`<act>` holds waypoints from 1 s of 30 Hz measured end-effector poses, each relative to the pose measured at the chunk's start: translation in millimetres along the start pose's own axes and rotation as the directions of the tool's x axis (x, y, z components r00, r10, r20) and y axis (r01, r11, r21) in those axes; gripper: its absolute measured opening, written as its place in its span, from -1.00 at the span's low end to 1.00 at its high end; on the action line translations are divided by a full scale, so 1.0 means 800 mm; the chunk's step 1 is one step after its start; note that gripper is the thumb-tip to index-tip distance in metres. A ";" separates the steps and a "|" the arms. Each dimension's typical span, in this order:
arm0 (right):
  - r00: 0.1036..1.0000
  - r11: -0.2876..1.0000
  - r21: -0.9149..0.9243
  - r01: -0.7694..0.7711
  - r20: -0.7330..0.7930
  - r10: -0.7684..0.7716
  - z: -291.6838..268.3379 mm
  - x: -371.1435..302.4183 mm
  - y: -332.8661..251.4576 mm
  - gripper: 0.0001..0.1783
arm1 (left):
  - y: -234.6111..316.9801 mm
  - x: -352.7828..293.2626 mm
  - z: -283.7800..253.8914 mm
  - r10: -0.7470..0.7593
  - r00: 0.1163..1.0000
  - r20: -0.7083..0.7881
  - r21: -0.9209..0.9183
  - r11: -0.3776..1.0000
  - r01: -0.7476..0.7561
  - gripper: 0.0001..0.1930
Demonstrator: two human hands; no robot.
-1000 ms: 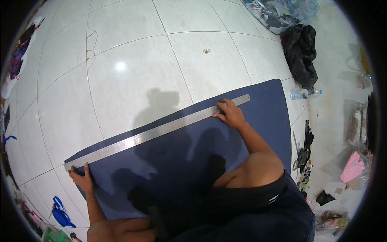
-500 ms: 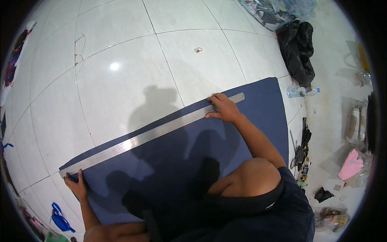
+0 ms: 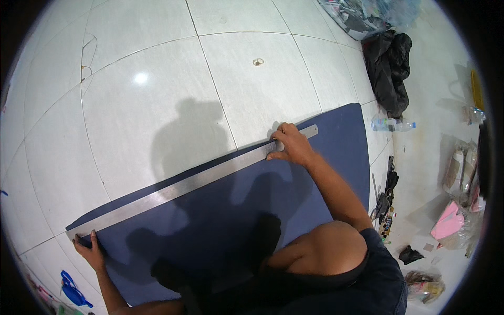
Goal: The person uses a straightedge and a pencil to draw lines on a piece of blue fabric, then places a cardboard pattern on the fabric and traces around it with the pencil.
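A long metal ruler point(image 3: 168, 193) lies slantwise on dark blue cloth point(image 3: 336, 173), close to the cloth's far edge. My left hand point(image 3: 90, 254) grips the ruler's near-left end, thumb and fingers at its lower edge by the cloth corner. Toward the other end, my right hand point(image 3: 291, 146) is closed across the ruler, thumb on the near edge and fingertips over the far edge, by the cloth's border. The ruler's tip shows past the right hand. A narrow strip of cloth runs beyond the ruler. My bare knee point(image 3: 336, 247) rests over the cloth at lower right.
White floor tiles point(image 3: 152, 121) surround the cloth, with a small ring-like scrap point(image 3: 258, 62) on them. To the right are a black plastic bag point(image 3: 388, 73), a clear bottle point(image 3: 391, 125) and a pink packet point(image 3: 448, 219). A blue strap-like item point(image 3: 73, 290) lies at lower left.
The view has shifted slightly. Near my right hand, the cloth strip beyond the ruler looks narrower. Both hands stay on the ruler.
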State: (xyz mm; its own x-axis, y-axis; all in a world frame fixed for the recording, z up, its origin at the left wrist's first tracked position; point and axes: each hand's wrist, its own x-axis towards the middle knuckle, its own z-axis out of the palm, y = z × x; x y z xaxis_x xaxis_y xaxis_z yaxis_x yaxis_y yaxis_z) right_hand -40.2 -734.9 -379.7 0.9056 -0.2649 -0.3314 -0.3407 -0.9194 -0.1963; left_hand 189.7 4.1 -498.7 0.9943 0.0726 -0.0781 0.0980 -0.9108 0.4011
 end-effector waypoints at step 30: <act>0.895 0.976 -0.051 -0.210 -0.411 0.171 0.097 -0.073 0.000 -0.49 | 0.035 -0.025 0.001 -0.065 0.997 -0.038 -0.065 0.996 0.062 0.01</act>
State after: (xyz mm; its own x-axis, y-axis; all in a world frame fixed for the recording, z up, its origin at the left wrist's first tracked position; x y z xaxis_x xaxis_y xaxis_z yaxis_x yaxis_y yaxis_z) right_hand -112.8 -696.7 -432.2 0.8565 -0.5138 0.0491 -0.5099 -0.8570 -0.0745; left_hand 172.8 -23.2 -486.4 0.9867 0.1468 -0.0693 0.1622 -0.8761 0.4541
